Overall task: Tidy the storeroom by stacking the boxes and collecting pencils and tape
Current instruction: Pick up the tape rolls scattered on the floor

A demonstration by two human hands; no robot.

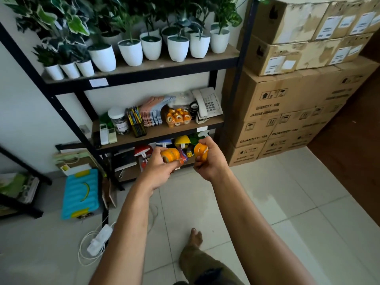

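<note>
Orange tape rolls point(170, 156) — half-hidden, left hand point(162, 169), right hand point(207, 159)

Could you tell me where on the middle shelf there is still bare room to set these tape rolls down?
A bare strip runs along the middle shelf front edge, before the tape tub and pencil holder. Behind, from jar to telephone, it is crowded.

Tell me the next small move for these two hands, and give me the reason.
Probably lift both hands to the middle shelf and drop the rolls into the clear tub. The left hand grips orange tape rolls, the right hand another orange roll, and that tub already holds matching orange rolls beside the pencil holder.
</note>
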